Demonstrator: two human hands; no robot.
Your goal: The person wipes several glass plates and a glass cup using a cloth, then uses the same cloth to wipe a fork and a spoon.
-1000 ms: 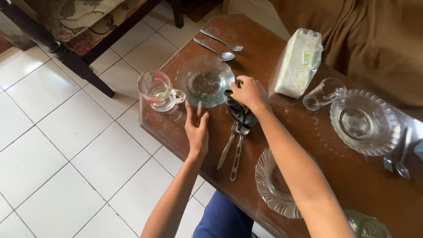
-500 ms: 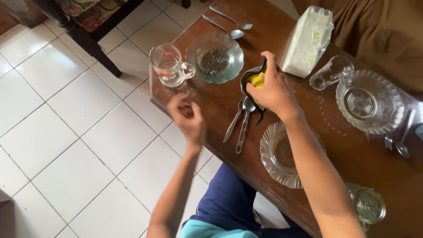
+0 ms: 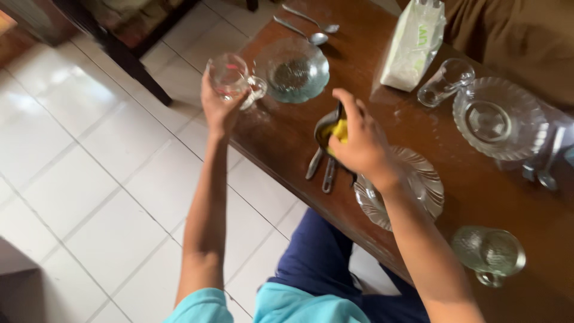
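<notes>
Head view, table edge: the wooden table [image 3: 299, 137] runs slantwise from upper left to lower right; its near edge passes just under the left hand [image 3: 219, 107] and close below the right hand [image 3: 359, 143].
Head view, open room: white floor tiles [image 3: 89, 179] lie open to the left of the edge; on the tabletop a bare strip lies between the two hands.
Head view, left hand: fingers curled round the glass mug [image 3: 230, 78], gripping it from the near side at the table's corner; the mug's handle points toward the small glass bowl [image 3: 294, 70] just beside it.
Head view, right hand: fingers bent and pinched on a dark and yellow cloth [image 3: 336, 130], thumb on top; the cloth sits over the heads of two pieces of cutlery [image 3: 323, 170] whose handles point toward the edge.
Head view, around the right hand: a ribbed glass plate [image 3: 418, 185] lies partly under the wrist; a tissue pack [image 3: 412, 51] stands well beyond.
Head view, farther things: a tipped glass [image 3: 445, 84], a large cut-glass bowl [image 3: 496, 119] and another mug [image 3: 490, 254] near the edge.
Head view, hard to make out: the whole frame is motion-blurred; the cutlery's heads are hidden by the cloth, and the mug's contents cannot be told.
</notes>
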